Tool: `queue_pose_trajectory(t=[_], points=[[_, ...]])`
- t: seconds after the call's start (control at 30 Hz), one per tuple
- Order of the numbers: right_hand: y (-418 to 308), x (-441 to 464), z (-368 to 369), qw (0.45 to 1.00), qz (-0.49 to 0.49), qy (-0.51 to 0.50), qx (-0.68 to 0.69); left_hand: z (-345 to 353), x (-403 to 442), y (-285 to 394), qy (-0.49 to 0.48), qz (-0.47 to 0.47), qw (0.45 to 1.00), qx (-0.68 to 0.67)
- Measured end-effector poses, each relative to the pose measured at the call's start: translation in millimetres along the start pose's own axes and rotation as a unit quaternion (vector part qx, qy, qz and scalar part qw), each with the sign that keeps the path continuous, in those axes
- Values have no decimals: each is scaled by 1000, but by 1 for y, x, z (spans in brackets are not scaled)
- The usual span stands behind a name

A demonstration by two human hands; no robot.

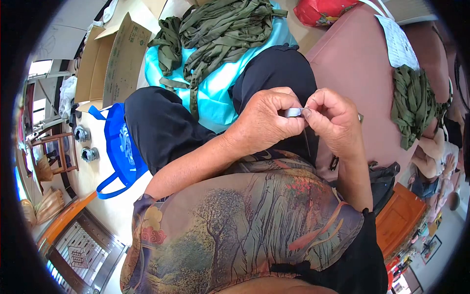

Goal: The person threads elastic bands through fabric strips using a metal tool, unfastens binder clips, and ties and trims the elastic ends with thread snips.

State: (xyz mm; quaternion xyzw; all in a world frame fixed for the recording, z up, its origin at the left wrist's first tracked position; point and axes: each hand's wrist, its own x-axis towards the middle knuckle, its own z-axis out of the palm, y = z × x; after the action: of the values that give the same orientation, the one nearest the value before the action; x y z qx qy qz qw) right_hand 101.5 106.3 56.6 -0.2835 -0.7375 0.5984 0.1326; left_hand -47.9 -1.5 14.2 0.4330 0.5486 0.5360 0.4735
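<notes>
In front of my lap, my left hand (271,117) pinches a small white ribbed piece (293,112) between thumb and fingers. It looks like a short bit of folded band, but its exact kind is too small to tell. My right hand (335,120) is closed at the right end of this piece, thumb and forefinger pressed together on it. The fingertips of both hands nearly touch. A thin dark strand (307,141) hangs below the pinch. Long dark green fabric strips (227,29) lie heaped on a turquoise cloth (215,105) beyond my knees.
A cardboard box (126,61) stands open at the upper left, near a blue bag (117,149). More green strips (411,100) and a printed paper sheet (396,41) lie on the pink seat (352,63) to the right. A red bag (323,11) is at the top. Another person (438,157) sits at the far right.
</notes>
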Motion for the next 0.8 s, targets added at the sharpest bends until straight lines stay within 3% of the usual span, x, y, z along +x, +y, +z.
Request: queue_pose_trajectory(t=[0.1, 0.17, 0.33, 0.37, 0.47, 0.5, 0.63, 0.8], points=[[13, -2, -12, 990, 31, 128, 54, -8, -4, 3, -1, -52, 999, -9], [11, -3, -17, 993, 29, 106, 50, -8, -4, 7, -6, -89, 995, -38], [-9, -4, -14, 997, -39, 69, 4, -2, -2, 4, 26, -5, 1000, -5], [-7, -6, -19, 992, -88, 14, 92, -4, -3, 3, 41, 8, 999, 8], [-3, -6, -9, 979, -71, 129, 140, -14, -6, 5, 35, -42, 997, -56], [11, -5, -13, 990, -35, 122, 59, -16, -6, 3, 40, -22, 998, -45], [11, -16, -2, 997, -51, 1, -66, -15, -4, 6, 34, -19, 998, -42], [8, -15, 9, 995, 54, 54, 71, -7, -3, 16, 31, -63, 986, -153]])
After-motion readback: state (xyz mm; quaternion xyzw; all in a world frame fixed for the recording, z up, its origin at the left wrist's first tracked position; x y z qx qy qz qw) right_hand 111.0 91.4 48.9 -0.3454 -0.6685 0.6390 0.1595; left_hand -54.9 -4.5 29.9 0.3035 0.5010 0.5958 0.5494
